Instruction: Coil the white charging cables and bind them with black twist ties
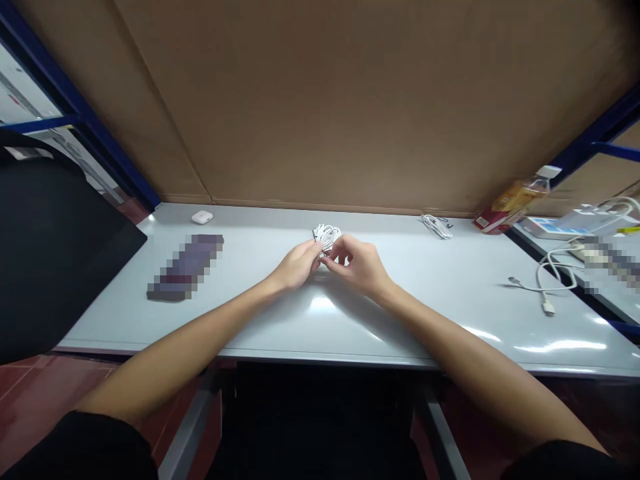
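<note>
A coiled bundle of white cable (327, 235) is held up a little above the middle of the grey table. My left hand (299, 265) is closed round its near left side, thumb on top. From the right, my right hand (361, 265) meets it, thumb and forefinger pinched together on a thin dark twist tie (326, 253) at the bundle's near end. My fingers partly hide the tie, and its ends are too small to make out.
Another white cable bundle (437, 227) lies at the back right, near a drink bottle (515, 203). A loose white cable (547, 288) trails over the right edge. At left are a white earbud case (203, 217), a blurred phone-like object (187, 267) and a black chair back (55, 247).
</note>
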`<move>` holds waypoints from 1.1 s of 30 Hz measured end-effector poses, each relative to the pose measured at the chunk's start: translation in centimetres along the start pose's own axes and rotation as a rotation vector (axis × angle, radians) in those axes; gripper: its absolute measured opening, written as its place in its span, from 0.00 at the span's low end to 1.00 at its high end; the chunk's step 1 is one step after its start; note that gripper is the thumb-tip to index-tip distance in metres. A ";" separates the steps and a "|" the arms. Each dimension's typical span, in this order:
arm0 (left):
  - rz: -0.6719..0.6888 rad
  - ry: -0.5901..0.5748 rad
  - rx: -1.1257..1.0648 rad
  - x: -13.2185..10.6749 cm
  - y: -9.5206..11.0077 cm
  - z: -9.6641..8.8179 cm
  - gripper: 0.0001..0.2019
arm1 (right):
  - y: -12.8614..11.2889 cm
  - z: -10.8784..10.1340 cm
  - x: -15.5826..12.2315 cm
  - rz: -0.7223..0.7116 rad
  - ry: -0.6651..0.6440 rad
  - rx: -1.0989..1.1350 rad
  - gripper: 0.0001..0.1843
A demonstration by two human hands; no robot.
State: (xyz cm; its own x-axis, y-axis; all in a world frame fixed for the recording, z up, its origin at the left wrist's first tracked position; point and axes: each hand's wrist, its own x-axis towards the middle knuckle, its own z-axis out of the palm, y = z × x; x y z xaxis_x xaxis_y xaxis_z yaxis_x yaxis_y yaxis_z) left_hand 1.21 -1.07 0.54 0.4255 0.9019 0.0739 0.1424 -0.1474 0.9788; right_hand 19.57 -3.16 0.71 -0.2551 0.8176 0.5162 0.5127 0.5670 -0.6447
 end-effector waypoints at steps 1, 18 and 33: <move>0.003 0.006 -0.016 0.0 0.2 -0.1 0.21 | -0.1 0.0 0.0 0.076 0.055 0.045 0.15; 0.076 -0.324 -0.147 -0.8 1.3 -0.9 0.24 | 0.4 -2.6 1.0 -0.188 -0.287 0.416 0.28; -0.053 -0.204 -0.383 -1.1 1.4 -0.4 0.15 | 0.5 -3.0 1.3 -0.026 -0.171 0.333 0.16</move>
State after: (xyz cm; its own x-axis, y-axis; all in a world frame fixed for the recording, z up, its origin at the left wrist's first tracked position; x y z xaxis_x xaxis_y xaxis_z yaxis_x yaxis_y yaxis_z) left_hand 0.55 -2.13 1.88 0.5995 0.8001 0.0196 -0.1568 0.0934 0.9832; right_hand 21.96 -2.05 2.74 -0.4124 0.7912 0.4516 0.2168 0.5667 -0.7949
